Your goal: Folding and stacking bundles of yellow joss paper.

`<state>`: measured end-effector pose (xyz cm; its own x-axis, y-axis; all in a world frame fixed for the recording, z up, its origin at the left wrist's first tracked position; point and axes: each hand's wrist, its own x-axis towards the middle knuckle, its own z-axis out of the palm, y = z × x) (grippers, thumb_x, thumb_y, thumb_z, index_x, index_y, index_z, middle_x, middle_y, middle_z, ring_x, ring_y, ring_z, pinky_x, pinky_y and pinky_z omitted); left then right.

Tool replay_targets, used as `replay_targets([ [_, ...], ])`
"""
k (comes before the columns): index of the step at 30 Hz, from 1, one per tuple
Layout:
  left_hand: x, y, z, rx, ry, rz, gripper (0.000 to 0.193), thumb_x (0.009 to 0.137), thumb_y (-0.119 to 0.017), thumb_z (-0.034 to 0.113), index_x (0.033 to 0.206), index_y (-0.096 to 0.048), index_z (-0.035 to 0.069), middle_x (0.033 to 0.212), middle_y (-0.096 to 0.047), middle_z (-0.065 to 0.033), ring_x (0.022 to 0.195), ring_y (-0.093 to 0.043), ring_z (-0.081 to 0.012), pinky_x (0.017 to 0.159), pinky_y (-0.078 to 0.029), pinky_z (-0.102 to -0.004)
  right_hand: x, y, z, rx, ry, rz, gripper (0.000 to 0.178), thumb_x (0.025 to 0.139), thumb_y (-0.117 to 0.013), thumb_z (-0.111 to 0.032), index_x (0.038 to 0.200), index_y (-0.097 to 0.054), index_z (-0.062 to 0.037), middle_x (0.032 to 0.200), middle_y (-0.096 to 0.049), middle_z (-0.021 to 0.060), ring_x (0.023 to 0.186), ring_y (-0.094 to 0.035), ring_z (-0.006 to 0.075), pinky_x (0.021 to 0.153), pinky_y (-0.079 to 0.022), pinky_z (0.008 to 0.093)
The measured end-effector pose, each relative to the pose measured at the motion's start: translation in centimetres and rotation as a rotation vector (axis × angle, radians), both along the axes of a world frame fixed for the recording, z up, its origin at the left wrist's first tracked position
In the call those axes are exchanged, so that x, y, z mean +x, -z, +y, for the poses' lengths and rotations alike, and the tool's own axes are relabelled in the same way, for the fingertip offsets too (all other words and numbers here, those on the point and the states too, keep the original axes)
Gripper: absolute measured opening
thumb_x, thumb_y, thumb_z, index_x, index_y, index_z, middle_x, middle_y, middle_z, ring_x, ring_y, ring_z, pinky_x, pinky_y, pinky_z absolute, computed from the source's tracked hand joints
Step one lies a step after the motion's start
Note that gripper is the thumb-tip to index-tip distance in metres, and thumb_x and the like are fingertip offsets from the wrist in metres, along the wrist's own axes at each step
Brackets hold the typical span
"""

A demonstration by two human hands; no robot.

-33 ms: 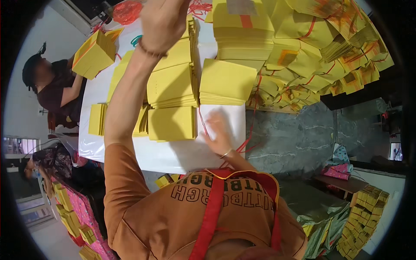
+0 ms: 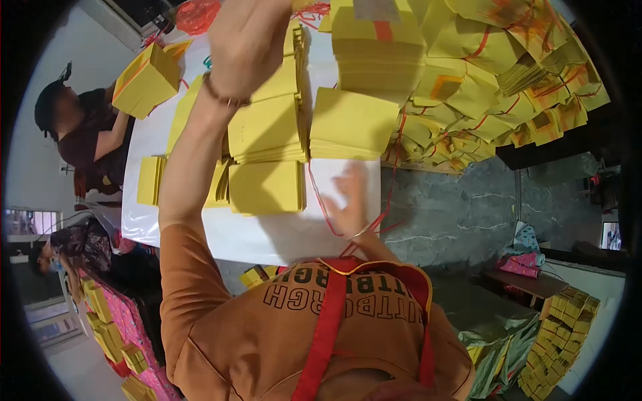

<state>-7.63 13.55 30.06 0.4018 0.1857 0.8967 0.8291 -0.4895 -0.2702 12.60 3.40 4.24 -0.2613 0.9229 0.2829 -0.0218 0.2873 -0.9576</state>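
Note:
My left hand point(image 2: 247, 50) is raised at the top edge, over the rows of yellow paper stacks. Its fingers are curled and partly cut off by the picture's edge, so what they hold is hidden. Low over the white table point(image 2: 267, 244), my right hand point(image 2: 351, 200) is smeared by motion, its fingers apart and nothing seen in them. Right beside it a thin red string point(image 2: 322, 204) runs from a yellow paper stack point(image 2: 353, 120) towards me. More red string hangs at the table's right edge. Left of my right hand lies another yellow stack point(image 2: 265, 187).
A tall yellow stack point(image 2: 378, 63) stands at the back, with a large heap of string-tied bundles point(image 2: 475, 87) to its right. At the left a co-worker point(image 2: 83, 127) holds a yellow block point(image 2: 147, 81). A red plastic bag point(image 2: 197, 17) lies far back; another person bends lower left.
My left hand has come slightly lower and nearer me. My right hand has shifted a little to the right, and the red string beside it bows out more.

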Motion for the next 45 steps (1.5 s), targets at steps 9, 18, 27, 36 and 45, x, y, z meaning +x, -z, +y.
replay_targets([
  [9, 6.8, 13.1, -14.9, -0.344, 0.165, 0.219, 0.029, 0.067, -0.059, 0.009, 0.096, -0.063, 0.006, 0.084, -0.057, -0.0028, 0.074, -0.053, -0.0141, 0.057, -0.039, -0.0267, 10.2, -6.7, 1.7, 0.298, 0.078, -0.059, 0.028, 0.081, -0.062, -0.014, 0.104, -0.058, 0.0011, 0.111, -0.055, 0.0154, 0.093, -0.058, 0.0231, 0.081, -0.047, 0.0315],
  [18, 8.0, 25.9, -20.5, -1.105, 0.246, -0.339, 0.031, 0.073, -0.061, 0.010, 0.104, -0.060, 0.006, 0.101, -0.060, -0.0076, 0.098, -0.054, -0.0230, 0.083, -0.039, -0.0334, 13.4, 9.4, -3.1, -0.117, -0.365, 0.030, 0.014, 0.078, -0.061, -0.005, 0.092, -0.061, -0.0025, 0.106, -0.057, 0.0133, 0.095, -0.056, 0.0220, 0.083, -0.044, 0.0320],
  [27, 7.7, 30.2, -21.6, -1.227, 0.201, -0.300, 0.028, 0.074, -0.061, 0.016, 0.101, -0.061, 0.007, 0.107, -0.059, -0.0077, 0.104, -0.052, -0.0248, 0.087, -0.039, -0.0354, 13.8, 8.1, -3.4, -0.302, -0.490, -0.083, 0.019, 0.072, -0.068, -0.004, 0.090, -0.062, -0.0056, 0.105, -0.056, 0.0098, 0.096, -0.055, 0.0185, 0.083, -0.044, 0.0286],
  [36, 9.7, 29.6, -20.0, -1.504, -0.134, -0.887, 0.029, 0.083, -0.058, 0.016, 0.106, -0.050, 0.001, 0.086, -0.059, -0.0226, 0.076, -0.057, -0.0395, 0.066, -0.046, -0.0420, 12.3, 5.8, -3.7, -0.652, -0.121, -0.226, 0.029, 0.080, -0.065, -0.015, 0.102, -0.058, 0.0015, 0.091, -0.065, 0.0086, 0.081, -0.060, 0.0156, 0.074, -0.046, 0.0268],
  [45, 10.5, 29.9, -19.7, -1.484, -0.222, -1.107, 0.064, 0.078, -0.059, 0.011, 0.132, -0.025, 0.009, 0.081, -0.059, -0.0252, 0.075, -0.058, -0.0435, 0.064, -0.045, -0.0470, 11.1, 6.4, -3.1, -0.409, 0.109, -0.361, 0.068, 0.072, -0.071, -0.013, 0.131, -0.037, -0.0072, 0.087, -0.063, 0.0126, 0.080, -0.062, 0.0183, 0.070, -0.048, 0.0282],
])
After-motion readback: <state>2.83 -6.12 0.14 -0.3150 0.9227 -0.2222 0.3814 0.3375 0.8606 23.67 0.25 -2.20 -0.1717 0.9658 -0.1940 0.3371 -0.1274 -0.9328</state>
